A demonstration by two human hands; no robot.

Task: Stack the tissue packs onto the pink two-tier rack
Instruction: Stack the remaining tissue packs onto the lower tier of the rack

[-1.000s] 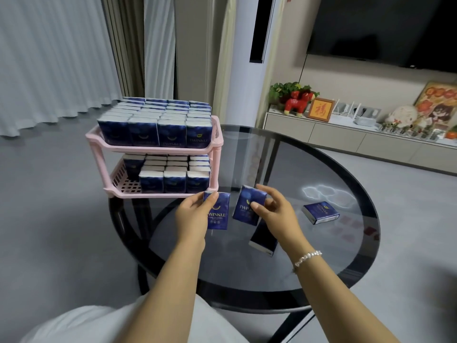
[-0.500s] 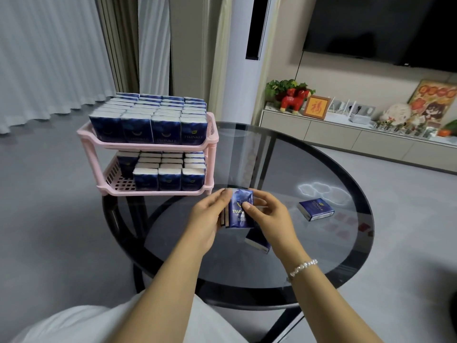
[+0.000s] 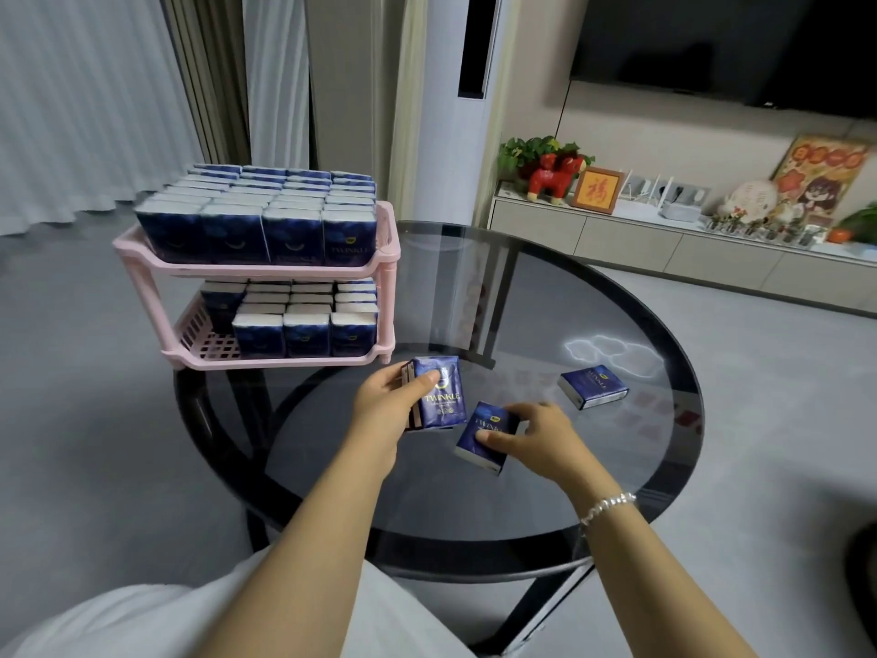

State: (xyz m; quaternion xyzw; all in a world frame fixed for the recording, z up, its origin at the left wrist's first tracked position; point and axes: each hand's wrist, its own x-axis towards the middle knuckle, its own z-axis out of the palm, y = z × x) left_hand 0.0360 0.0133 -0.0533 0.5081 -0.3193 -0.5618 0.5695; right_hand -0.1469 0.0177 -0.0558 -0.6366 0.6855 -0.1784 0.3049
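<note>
The pink two-tier rack stands at the table's far left. Its top tier is packed with blue tissue packs, and several more fill most of the lower tier. My left hand grips two blue tissue packs held together, just in front of the rack. My right hand pinches another tissue pack that lies on the glass. One more tissue pack lies flat further right.
The round dark glass table has a black rim and black legs below. The lower tier shows bare pink grid at its front left. A low cabinet with ornaments and a white column unit stand beyond the table.
Both packs were brought together and now sit in my left hand alone. My right hand has dropped to the table and taken hold of the pack lying there.
</note>
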